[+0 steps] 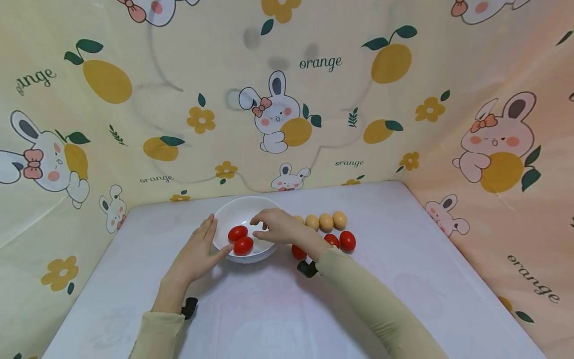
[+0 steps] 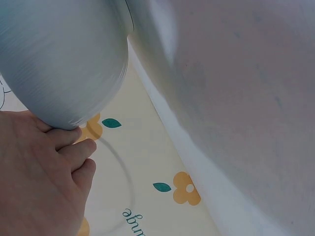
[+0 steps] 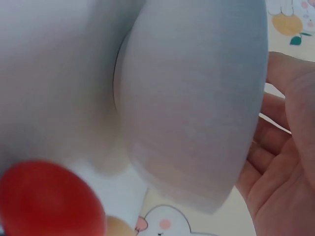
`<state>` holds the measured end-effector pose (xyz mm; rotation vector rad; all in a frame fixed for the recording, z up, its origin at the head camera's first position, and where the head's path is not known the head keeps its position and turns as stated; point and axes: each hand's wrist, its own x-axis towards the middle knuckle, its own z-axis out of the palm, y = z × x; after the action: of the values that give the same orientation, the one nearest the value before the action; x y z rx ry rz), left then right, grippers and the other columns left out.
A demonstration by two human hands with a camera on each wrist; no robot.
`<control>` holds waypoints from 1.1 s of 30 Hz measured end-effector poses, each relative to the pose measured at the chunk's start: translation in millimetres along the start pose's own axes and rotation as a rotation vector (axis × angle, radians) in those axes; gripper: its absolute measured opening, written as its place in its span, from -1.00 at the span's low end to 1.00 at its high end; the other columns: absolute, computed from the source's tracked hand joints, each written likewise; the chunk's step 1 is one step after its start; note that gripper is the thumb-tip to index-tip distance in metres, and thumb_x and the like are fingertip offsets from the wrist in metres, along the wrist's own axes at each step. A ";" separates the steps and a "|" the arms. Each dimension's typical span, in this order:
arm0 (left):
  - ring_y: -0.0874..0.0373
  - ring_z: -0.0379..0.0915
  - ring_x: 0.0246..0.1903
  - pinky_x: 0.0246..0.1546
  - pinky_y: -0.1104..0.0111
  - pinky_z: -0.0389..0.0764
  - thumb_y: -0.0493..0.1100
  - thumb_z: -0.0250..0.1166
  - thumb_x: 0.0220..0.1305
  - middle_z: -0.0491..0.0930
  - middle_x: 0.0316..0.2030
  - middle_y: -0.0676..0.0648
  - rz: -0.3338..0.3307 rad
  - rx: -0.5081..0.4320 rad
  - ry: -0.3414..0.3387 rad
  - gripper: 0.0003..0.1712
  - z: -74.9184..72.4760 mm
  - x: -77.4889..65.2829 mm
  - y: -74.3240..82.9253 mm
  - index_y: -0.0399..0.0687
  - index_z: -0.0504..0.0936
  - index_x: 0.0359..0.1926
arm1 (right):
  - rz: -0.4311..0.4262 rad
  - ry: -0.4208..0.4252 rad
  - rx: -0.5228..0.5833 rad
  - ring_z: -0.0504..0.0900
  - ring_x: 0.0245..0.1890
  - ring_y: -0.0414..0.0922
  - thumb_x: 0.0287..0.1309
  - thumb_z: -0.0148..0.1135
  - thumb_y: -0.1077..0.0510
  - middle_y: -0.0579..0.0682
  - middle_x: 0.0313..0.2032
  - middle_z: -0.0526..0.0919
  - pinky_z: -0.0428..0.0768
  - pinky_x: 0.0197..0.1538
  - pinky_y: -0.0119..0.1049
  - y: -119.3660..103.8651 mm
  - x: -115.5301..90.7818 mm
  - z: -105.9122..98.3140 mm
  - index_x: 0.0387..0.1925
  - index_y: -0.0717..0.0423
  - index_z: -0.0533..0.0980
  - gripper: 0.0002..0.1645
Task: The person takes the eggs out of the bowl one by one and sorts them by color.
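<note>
A white bowl [image 1: 252, 258] stands toward the back of the table with two red egg-shaped pieces [image 1: 243, 246] inside, near its front left. My left hand [image 1: 197, 252] rests against the bowl's left side, fingers fairly straight and thumb at the front rim. In the left wrist view its fingers [image 2: 78, 153] touch the bowl wall [image 2: 64, 59]. Over the bowl's right side reaches my right hand [image 1: 280, 227], fingers loosely bent with nothing visible between them. The right wrist view shows its bare palm [image 3: 285, 187] beyond the bowl's rim.
Right of the bowl, several tan eggs [image 1: 326, 222] form a row, partly behind the right hand. In front of them lie more red egg-shaped pieces [image 1: 347, 241], partly behind the right forearm. A patterned cloth [image 1: 278, 164] rises behind the white table [image 1: 269, 314].
</note>
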<state>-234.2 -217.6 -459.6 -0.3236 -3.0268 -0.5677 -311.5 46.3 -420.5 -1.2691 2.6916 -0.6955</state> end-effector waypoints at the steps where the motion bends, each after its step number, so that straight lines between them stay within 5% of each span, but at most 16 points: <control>1: -0.30 -0.15 0.60 0.52 -0.22 0.07 0.42 0.14 0.42 -0.11 0.65 -0.28 0.006 0.001 0.003 0.15 -0.1 0.0 -0.1 -0.32 -0.01 0.62 | -0.002 -0.011 0.001 0.71 -0.09 -0.03 0.36 0.36 0.10 0.08 0.06 0.74 0.66 -0.06 -0.37 -1.3 2.1 1.4 0.16 0.17 0.66 -0.60; 11: -0.29 -0.16 0.60 0.53 -0.21 0.07 0.41 0.15 0.42 -0.13 0.65 -0.26 0.002 -0.013 -0.004 0.16 -0.4 -0.4 -0.3 -0.31 -0.02 0.63 | -0.016 -0.085 -0.047 0.60 -0.29 -0.21 0.37 0.34 0.10 0.05 -0.06 0.78 0.57 -0.14 -0.47 -10.4 20.8 15.0 0.02 0.08 0.74 -0.73; 26: -0.27 -0.17 0.61 0.57 -0.14 0.00 0.51 0.05 0.41 -0.13 0.65 -0.29 0.049 -0.003 0.000 0.21 -0.6 -0.2 -3.9 -0.37 -0.01 0.61 | 0.027 -0.135 -0.134 0.61 -0.12 -0.19 0.38 0.37 0.02 -0.12 -0.09 0.74 0.60 0.12 -0.32 -20.2 32.3 30.7 0.02 -0.07 0.75 -0.75; 33: -0.26 -0.19 0.61 0.58 -0.14 -0.01 0.50 0.06 0.42 -0.14 0.65 -0.28 0.049 -0.017 0.005 0.21 -0.7 -0.7 -3.7 -0.38 -0.02 0.61 | 0.071 -0.119 -0.083 0.62 -0.10 -0.19 0.33 0.43 -0.04 -0.15 -0.11 0.75 0.60 0.11 -0.34 -18.1 32.8 33.9 -0.01 -0.05 0.71 -0.72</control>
<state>-234.3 -221.4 -460.3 -0.3951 -3.0012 -0.5906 -311.1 -0.6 -439.2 -1.1850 2.6788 -0.4882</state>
